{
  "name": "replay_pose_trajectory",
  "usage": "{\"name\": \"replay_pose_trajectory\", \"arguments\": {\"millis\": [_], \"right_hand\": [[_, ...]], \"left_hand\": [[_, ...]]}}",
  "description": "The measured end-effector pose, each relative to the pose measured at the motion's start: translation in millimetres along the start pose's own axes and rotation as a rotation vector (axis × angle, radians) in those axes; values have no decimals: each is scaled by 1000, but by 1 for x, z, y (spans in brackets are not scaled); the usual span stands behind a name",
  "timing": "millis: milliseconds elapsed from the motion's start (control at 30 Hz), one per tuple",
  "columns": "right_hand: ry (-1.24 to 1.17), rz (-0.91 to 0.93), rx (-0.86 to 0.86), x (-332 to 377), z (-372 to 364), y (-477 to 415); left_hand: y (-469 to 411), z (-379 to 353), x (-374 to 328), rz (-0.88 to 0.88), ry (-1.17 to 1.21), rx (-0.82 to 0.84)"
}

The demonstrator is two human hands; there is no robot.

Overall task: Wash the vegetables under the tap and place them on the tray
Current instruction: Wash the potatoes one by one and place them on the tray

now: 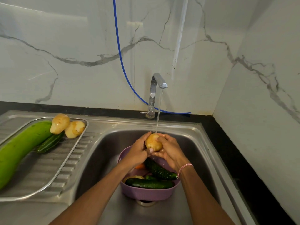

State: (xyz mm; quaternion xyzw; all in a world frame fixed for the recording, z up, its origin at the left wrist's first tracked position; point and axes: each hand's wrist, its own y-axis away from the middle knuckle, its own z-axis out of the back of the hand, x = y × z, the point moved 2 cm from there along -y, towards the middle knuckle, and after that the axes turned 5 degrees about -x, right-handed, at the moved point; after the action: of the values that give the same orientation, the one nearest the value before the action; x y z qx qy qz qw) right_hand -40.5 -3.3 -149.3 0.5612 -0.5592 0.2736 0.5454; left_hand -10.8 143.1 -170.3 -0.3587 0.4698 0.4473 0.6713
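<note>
Both my hands hold a yellow potato under the running stream from the steel tap, over the sink. My left hand grips its left side and my right hand cups its right side. Below them a purple colander sits in the sink with dark green cucumbers, a carrot and another potato partly hidden. On the steel tray at the left lie a long light green gourd, a dark cucumber and two potatoes.
The tray rests on the ribbed drainboard left of the sink. A blue hose hangs down the marble wall behind the tap. A black countertop runs along the right side up to the corner wall.
</note>
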Motion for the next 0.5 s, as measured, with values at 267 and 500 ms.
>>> {"name": "replay_pose_trajectory", "arguments": {"millis": [267,500], "right_hand": [[-9,0,-22,-5,-2,-6],[51,42,-126,-19,-3,-14]], "left_hand": [[-3,0,5,-2,-35,-36],[-3,-1,6,16,-51,-16]]}}
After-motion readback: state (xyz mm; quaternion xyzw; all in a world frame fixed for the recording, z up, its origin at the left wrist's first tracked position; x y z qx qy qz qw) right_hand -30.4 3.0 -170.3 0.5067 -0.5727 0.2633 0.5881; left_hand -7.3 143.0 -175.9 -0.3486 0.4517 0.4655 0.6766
